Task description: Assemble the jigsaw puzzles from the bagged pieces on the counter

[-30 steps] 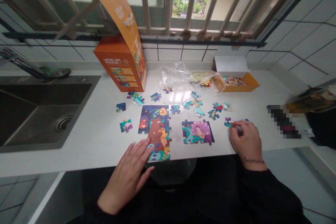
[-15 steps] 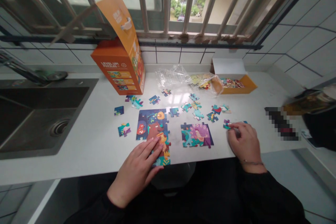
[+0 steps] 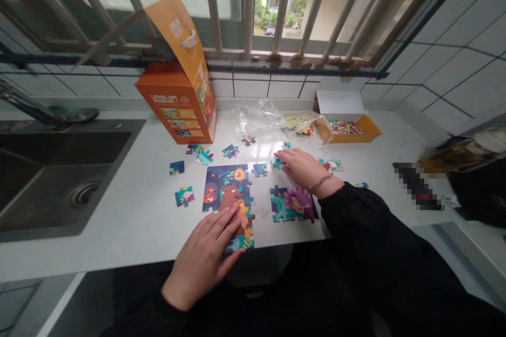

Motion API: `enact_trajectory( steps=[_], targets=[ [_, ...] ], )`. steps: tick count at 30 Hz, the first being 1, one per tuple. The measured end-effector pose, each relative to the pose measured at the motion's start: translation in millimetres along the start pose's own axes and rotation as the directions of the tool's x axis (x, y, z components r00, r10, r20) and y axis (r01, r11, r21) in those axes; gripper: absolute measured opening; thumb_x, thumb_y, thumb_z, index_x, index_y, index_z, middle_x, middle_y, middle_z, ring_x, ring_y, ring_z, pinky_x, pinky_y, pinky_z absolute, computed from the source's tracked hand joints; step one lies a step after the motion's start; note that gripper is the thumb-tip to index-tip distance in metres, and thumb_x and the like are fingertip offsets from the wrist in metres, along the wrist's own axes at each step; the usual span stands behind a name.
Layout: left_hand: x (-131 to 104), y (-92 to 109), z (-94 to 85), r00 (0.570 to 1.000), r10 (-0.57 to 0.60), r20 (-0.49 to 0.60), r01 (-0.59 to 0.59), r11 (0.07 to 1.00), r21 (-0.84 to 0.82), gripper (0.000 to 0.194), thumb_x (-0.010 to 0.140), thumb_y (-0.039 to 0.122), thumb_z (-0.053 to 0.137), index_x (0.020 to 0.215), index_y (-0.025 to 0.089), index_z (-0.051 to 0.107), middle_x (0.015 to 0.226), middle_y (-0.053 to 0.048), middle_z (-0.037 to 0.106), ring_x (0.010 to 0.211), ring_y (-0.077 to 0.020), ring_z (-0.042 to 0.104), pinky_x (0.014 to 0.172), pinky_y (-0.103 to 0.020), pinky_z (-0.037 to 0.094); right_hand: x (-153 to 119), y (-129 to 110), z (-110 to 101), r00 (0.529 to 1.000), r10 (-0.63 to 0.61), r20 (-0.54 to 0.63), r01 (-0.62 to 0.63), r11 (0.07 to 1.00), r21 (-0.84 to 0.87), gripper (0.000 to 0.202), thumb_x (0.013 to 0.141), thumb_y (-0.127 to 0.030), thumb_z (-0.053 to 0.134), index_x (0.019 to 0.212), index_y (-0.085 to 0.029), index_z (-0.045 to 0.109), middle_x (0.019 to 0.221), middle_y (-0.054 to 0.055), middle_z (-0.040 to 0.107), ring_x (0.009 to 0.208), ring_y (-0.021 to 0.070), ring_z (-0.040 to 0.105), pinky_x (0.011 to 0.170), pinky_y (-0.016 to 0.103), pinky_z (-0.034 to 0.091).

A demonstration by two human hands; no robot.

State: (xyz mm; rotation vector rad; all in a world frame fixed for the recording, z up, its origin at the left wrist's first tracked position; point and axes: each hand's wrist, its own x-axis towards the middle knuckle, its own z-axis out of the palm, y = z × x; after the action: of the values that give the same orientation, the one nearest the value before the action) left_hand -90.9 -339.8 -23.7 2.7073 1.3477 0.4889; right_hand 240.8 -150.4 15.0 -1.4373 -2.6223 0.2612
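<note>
My left hand (image 3: 205,255) lies flat with fingers stretched over the lower left of a joined puzzle section (image 3: 227,181) showing a bear and a lamp. My right hand (image 3: 306,171) reaches left over the loose pieces, its fingers extended and its fingertips at a teal puzzle piece (image 3: 277,162). Its thumb is hidden. Below the right wrist lies a second joined section (image 3: 286,208) with a purple peacock, its upper right partly under the hand and sleeve. A dark blue piece (image 3: 260,170) sits beside the bear section's right edge.
Several loose pieces, including a purple and teal one (image 3: 184,196), surround the sections. Behind stand an orange puzzle box (image 3: 177,110), clear plastic bags (image 3: 256,118) and a yellow box (image 3: 371,129) of pieces. A sink (image 3: 106,189) is at left; a blurred bottle (image 3: 446,158) is at right.
My right hand has moved left and away from me, from the pieces at the right to those beyond the peacock section. My left hand stays on the bear section.
</note>
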Motion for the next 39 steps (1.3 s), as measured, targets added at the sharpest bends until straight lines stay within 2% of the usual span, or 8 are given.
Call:
enact_trajectory(
  steps=[8, 13, 16, 21, 24, 26, 31, 39],
  targets=[
    [-1.1, 3.9, -1.3, 0.999, -0.033, 0.001, 0.033, 0.999, -0.019, 0.062, 0.105, 0.041, 0.066, 0.162, 0.024, 0.051, 0.173, -0.011, 0.047, 0.151, -0.0325, 0.053, 0.124, -0.054, 0.047, 39.0, 12.7, -0.6, 0.992, -0.033, 0.120, 0.037, 0.999, -0.028, 0.066, 0.084, 0.003, 0.071, 0.147, -0.018, 0.068, 0.129, 0.015, 0.075, 0.119, 0.0307, 0.069, 0.104, 0.041, 0.052],
    [-1.7, 3.2, -0.2, 1.000, -0.024, 0.006, 0.024, 1.000, -0.003, 0.061, 0.105, 0.042, 0.065, 0.161, 0.022, 0.052, 0.173, -0.012, 0.046, 0.152, -0.0331, 0.052, 0.124, -0.054, 0.047, 40.9, 14.3, -7.0, 0.992, -0.012, 0.124, 0.016, 0.999, -0.037, 0.041, 0.079, -0.001, 0.079, 0.115, -0.019, 0.080, 0.116, 0.013, 0.073, 0.105, 0.0274, 0.070, 0.095, 0.036, 0.052],
    [-1.4, 2.9, -0.3, 1.000, -0.026, 0.012, 0.026, 1.000, -0.011, 0.060, 0.105, 0.041, 0.066, 0.160, 0.022, 0.052, 0.173, -0.012, 0.047, 0.152, -0.0332, 0.053, 0.124, -0.055, 0.047, 31.7, 7.7, -18.4, 0.996, 0.004, 0.088, -0.001, 1.000, -0.031, 0.015, 0.090, -0.011, 0.074, 0.103, -0.019, 0.079, 0.109, 0.011, 0.073, 0.096, 0.0237, 0.069, 0.091, 0.035, 0.052],
    [-0.3, 3.3, -0.9, 1.000, -0.027, 0.013, 0.028, 0.999, -0.024, 0.059, 0.105, 0.040, 0.066, 0.159, 0.022, 0.053, 0.173, -0.012, 0.047, 0.152, -0.0328, 0.052, 0.125, -0.054, 0.046, -18.1, -41.9, -22.4, 0.991, 0.129, -0.040, -0.107, 0.929, 0.353, 0.009, 0.100, -0.027, 0.068, 0.105, -0.022, 0.073, 0.089, 0.002, 0.075, 0.082, 0.0187, 0.070, 0.078, 0.031, 0.052],
    [0.5, 3.6, -1.0, 0.999, -0.031, 0.016, 0.031, 0.999, -0.027, 0.060, 0.104, 0.040, 0.066, 0.160, 0.023, 0.053, 0.174, -0.011, 0.045, 0.152, -0.0327, 0.052, 0.125, -0.055, 0.046, -51.6, -83.1, -5.3, 0.977, 0.194, 0.091, -0.203, 0.709, 0.675, 0.038, 0.099, -0.034, 0.068, 0.136, -0.025, 0.063, 0.090, -0.001, 0.077, 0.069, 0.0152, 0.070, 0.066, 0.027, 0.053],
    [1.0, 4.1, -1.2, 0.999, -0.027, 0.018, 0.028, 0.999, -0.029, 0.060, 0.104, 0.040, 0.066, 0.160, 0.023, 0.052, 0.174, -0.011, 0.045, 0.153, -0.0326, 0.051, 0.125, -0.055, 0.045, -65.5, -103.5, 9.6, 0.965, 0.208, 0.160, -0.258, 0.634, 0.729, 0.034, 0.100, -0.032, 0.065, 0.133, -0.025, 0.065, 0.085, -0.002, 0.076, 0.065, 0.0145, 0.072, 0.065, 0.027, 0.053],
    [1.3, 5.3, -2.3, 0.999, -0.032, 0.024, 0.032, 0.999, -0.033, 0.058, 0.105, 0.041, 0.065, 0.159, 0.022, 0.053, 0.174, -0.011, 0.046, 0.154, -0.0322, 0.050, 0.126, -0.054, 0.044, -72.2, -118.6, 34.7, 0.936, 0.311, 0.163, -0.344, 0.720, 0.603, 0.018, 0.098, -0.023, 0.066, 0.115, -0.025, 0.072, 0.086, 0.000, 0.079, 0.075, 0.0174, 0.076, 0.067, 0.028, 0.053],
    [1.4, 5.8, -1.7, 0.999, -0.042, 0.007, 0.043, 0.998, -0.055, 0.059, 0.104, 0.041, 0.067, 0.159, 0.022, 0.054, 0.172, -0.012, 0.049, 0.152, -0.0326, 0.052, 0.125, -0.055, 0.046, -70.0, -119.8, 35.2, 0.938, 0.307, 0.159, -0.346, 0.837, 0.425, 0.015, 0.096, -0.023, 0.071, 0.111, -0.026, 0.074, 0.084, 0.000, 0.076, 0.078, 0.0197, 0.073, 0.068, 0.030, 0.048]
  ],
)
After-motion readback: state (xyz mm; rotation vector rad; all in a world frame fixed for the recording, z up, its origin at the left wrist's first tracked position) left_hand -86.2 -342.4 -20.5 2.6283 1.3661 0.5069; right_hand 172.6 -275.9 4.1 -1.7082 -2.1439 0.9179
